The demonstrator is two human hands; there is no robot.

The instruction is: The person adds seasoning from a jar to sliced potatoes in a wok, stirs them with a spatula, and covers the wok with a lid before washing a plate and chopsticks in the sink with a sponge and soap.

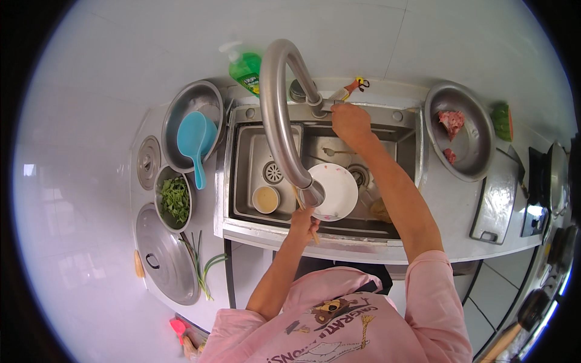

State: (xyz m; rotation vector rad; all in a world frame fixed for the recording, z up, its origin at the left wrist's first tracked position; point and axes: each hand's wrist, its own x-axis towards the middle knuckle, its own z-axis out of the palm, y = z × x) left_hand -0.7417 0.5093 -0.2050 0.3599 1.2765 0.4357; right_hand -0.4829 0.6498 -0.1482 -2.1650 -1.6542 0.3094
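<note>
My left hand grips the near rim of a white plate with small floral marks, together with wooden chopsticks. The plate is over the right basin of a stainless steel sink, partly hidden by the spout of a tall gooseneck faucet. My right hand is closed around the faucet's side lever. In the left basin, a small bowl of yellowish liquid sits near a drain strainer. A long-handled utensil and a yellowish item lie in the right basin.
Left of the sink are a metal basin with a blue dipper, a bowl of leafy greens, a pot lid and scallions. Green soap stands behind; rightward are a basin with raw meat and a cleaver.
</note>
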